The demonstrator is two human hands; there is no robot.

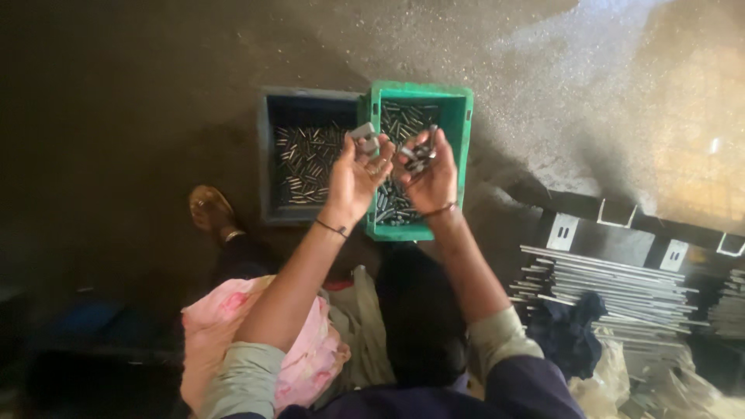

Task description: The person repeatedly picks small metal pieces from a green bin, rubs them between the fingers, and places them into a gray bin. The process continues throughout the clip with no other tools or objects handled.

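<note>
Holding a small grey metal block (363, 136) pinched in the left hand (353, 174), the right hand (429, 174) is clamping slippery, stiff steel pins (417, 154) above the green crate (459, 147).

view: single head camera, worn by the person
facing: steeply down at floor (140, 93) and own forearms
nearness: arm's length from the crates
shared: no second view
</note>
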